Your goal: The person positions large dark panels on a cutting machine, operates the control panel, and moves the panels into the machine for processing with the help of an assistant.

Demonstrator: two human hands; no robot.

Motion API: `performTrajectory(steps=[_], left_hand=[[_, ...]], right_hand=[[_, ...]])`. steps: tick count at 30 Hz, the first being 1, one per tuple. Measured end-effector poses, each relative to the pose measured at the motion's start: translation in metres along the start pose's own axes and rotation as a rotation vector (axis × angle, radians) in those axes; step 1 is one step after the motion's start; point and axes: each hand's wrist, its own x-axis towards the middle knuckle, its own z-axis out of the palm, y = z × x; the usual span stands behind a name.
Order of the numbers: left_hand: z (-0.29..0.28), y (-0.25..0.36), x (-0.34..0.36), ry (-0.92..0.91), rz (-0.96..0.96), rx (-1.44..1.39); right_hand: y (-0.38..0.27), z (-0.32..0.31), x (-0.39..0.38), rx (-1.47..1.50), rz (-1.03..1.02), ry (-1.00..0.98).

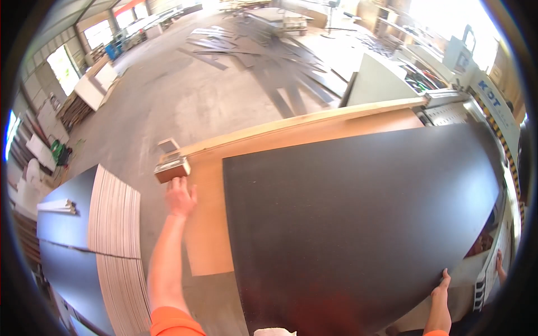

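A large dark panel (358, 224) lies across a tan board (207, 224), reaching past its near edge. My left hand (180, 197) is stretched forward, thumb apart, with its fingertips at a small brown block (171, 169). That block sits at the left end of a long wooden rail (302, 124). Whether the fingers press on the block or only rest by it is hard to tell. At the panel's near right edge, my right hand (441, 288) has its thumb on top; its other fingers are hidden underneath.
Stacks of dark-faced boards (115, 224) stand at the left, with white strips (57, 206) on top. A machine with a striped edge (496, 120) runs along the right. Another person's hand (500, 263) shows there. Dark offcuts (246, 47) litter the floor ahead.
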Motion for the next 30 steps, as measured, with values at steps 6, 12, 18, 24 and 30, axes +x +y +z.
performTrajectory(steps=[6, 12, 18, 24, 30], left_hand=[[-0.019, 0.019, 0.022, -0.087, -0.274, 0.031], [0.002, 0.016, -0.011, -0.313, -0.462, -0.231], [-0.030, 0.044, -0.050, -0.040, -0.447, -0.417], [-0.160, 0.144, -0.206, -0.040, -0.665, -0.624], [-0.207, 0.188, -0.328, -0.578, -1.333, -1.171]], right_hand=[[-0.015, -0.025, 0.015, 0.097, 0.010, -0.040], [-0.039, -0.022, 0.040, 0.009, 0.025, -0.083], [-0.039, 0.000, 0.057, 0.009, -0.023, -0.182], [-0.039, 0.017, 0.069, 0.017, 0.009, -0.203], [-0.031, 0.067, 0.064, -0.003, -0.007, -0.202]])
